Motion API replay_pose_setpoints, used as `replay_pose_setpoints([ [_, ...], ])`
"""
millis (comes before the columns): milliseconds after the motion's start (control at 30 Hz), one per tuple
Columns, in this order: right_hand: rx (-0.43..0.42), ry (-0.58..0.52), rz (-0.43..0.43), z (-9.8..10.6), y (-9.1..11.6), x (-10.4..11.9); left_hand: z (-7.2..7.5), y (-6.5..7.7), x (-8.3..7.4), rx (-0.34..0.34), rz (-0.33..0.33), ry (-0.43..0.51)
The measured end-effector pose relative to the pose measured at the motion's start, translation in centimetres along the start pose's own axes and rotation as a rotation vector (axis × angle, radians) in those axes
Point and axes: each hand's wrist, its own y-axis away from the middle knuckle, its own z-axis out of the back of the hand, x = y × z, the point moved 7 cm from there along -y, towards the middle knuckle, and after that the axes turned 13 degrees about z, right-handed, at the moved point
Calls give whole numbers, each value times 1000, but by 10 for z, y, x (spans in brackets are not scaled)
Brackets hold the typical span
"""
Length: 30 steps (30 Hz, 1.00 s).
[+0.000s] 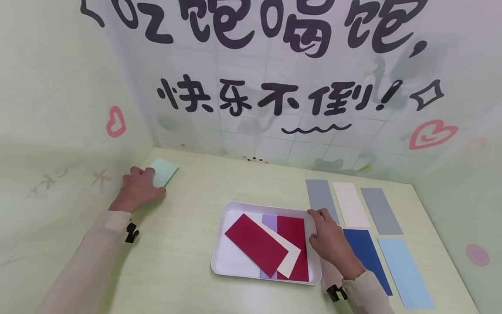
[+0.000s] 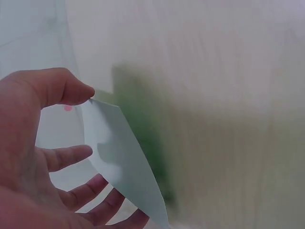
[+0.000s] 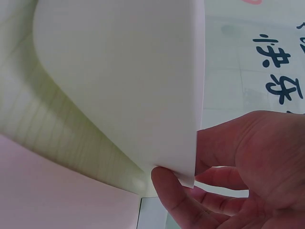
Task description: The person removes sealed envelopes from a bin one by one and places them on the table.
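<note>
At the back left of the table, my left hand (image 1: 137,187) holds a pale green card (image 1: 164,171) by its edges. In the left wrist view this card (image 2: 121,157) stands tilted, the thumb at one corner and fingertips along the opposite edge. My right hand (image 1: 333,242) grips the right rim of a white tray (image 1: 237,261), fingers over the rim. The right wrist view shows the tray's smooth white outside (image 3: 119,76) close up. Inside the tray lie a red card (image 1: 255,242) on top, a cream card (image 1: 291,261), a lilac card (image 1: 269,220) and another red card (image 1: 292,229), overlapping.
Right of the tray lie several cards in rows: a grey card (image 1: 319,194), a pinkish-white card (image 1: 351,205), another grey card (image 1: 381,211), a dark blue card (image 1: 366,257) and a light blue card (image 1: 405,272). My right hand partly covers a pinkish card (image 1: 329,275). Printed translucent sheets (image 1: 255,126) wall the table.
</note>
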Motion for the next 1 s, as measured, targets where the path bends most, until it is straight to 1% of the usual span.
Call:
replay_pose_setpoints([
  [133, -3, -1, 2, 0, 0, 1, -2, -1, 13, -15, 44, 9],
  [300, -3, -1, 4, -1, 1, 2, -5, -4, 24, -44, 62, 3],
  [467, -1, 4, 3, -1, 1, 2, -5, -3, 24, -58, 65, -10],
  [667, 1, 12, 2, 0, 0, 3, -4, -1, 21, -47, 77, -21],
  [767, 3, 14, 0, -1, -1, 3, -5, 1, 16, -42, 78, -34],
  [833, 4, 13, 0, -1, 0, 3, -5, 4, 10, -48, 69, -41],
  [900, 2, 15, -1, -1, 0, 3, -5, 7, 0, -60, 49, -45],
  [1000, -3, 15, -1, 0, 0, 3, -4, 14, -19, -89, 4, -46],
])
